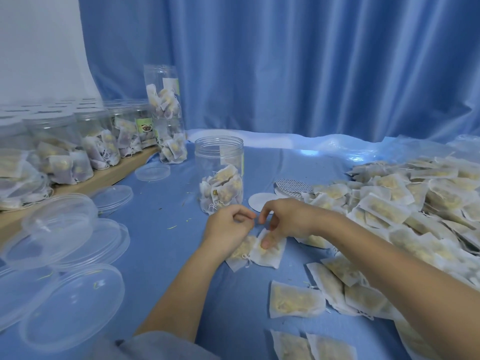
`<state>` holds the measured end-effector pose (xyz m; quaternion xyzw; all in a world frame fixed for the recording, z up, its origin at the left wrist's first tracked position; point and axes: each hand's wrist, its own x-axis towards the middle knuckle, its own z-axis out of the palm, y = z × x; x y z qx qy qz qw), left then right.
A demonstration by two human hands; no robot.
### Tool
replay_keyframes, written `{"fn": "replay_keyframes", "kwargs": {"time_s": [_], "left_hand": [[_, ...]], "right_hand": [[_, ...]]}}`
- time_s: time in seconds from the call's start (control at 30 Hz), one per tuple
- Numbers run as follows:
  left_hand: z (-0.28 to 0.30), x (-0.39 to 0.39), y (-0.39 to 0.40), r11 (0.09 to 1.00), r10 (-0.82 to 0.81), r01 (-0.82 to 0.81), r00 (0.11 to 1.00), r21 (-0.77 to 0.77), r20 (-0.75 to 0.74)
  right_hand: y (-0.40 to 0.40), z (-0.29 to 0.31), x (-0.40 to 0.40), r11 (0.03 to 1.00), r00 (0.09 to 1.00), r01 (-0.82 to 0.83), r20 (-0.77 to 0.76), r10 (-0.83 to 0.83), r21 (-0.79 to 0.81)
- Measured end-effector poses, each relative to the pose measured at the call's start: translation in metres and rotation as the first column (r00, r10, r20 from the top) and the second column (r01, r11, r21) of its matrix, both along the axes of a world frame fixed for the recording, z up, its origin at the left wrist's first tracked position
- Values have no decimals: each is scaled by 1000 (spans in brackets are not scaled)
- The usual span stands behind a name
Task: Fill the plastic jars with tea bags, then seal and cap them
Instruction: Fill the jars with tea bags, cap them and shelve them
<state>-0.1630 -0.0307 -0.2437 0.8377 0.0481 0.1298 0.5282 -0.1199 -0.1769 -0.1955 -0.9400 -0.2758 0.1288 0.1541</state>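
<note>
The head camera shows the filling stage under way; the open clear plastic jar stands uncapped on the blue cloth-covered table, just beyond the hands, and holds white paper tea bags only in its lower half, so by my reading it needs more bags, then a seal, then a cap. The left hand has its fingers curled, apparently pinching something fine near the right fingertips, and what it pinches is too small to tell; the right hand presses curled fingers down on two white tea bags lying side by side on the cloth in front of the jar. Counts: one jar in work; one tall stack of two clear jars behind it, both part filled; a row of filled jars on the wooden shelf at left, too blurred to count; at least six clear plastic lids loose at left; two round seal discs showing beside the jar; a heap of loose tea bags at right, far too many to count.
</note>
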Motion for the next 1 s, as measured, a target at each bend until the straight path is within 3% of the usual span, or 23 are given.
{"fn": "replay_keyframes", "kwargs": {"time_s": [0.07,0.1,0.17,0.23,0.3,0.33,0.37,0.43,0.47,0.5,0.6,0.63,0.7,0.77,0.83,1.0], "left_hand": [[4,1,4,993,94,-88,993,-82,74],[7,1,7,977,169,-151,979,-149,111],[12,3,18,917,322,-271,936,-291,142],[14,5,30,848,413,-344,906,-403,95],[13,8,38,824,429,-368,902,-430,52],[12,9,40,833,416,-362,908,-418,43],[10,10,40,847,396,-349,918,-401,38],[7,12,39,879,355,-319,934,-354,39],[6,12,38,891,342,-312,939,-329,37],[6,12,39,898,336,-311,941,-311,30],[5,13,41,902,334,-317,943,-293,6],[4,13,41,904,331,-316,944,-289,2],[3,14,39,910,316,-304,949,-281,-2],[2,15,37,918,306,-294,952,-265,2],[0,16,34,922,293,-278,956,-271,15],[-4,16,34,927,288,-278,958,-253,4]], "right_hand": [[3,9,3,957,1000,23,6,-26,289],[7,16,5,879,999,42,-1,-47,476],[17,31,12,617,994,43,28,-105,786],[32,48,21,366,962,-42,136,-236,930],[49,63,27,248,885,-158,249,-394,956],[57,67,31,260,853,-190,290,-434,947],[63,69,37,346,843,-193,336,-420,918],[68,66,49,694,856,-167,452,-250,700],[67,59,55,793,863,-178,479,-158,583],[64,53,56,810,868,-193,481,-122,553],[47,33,58,649,874,-146,405,-269,747],[40,25,61,674,878,-79,371,-301,734],[28,5,69,851,922,69,292,-253,521],[17,-13,71,972,961,133,214,-174,194],[13,-24,73,991,962,133,237,-134,18],[12,-30,73,983,902,143,424,-81,-116]]}}
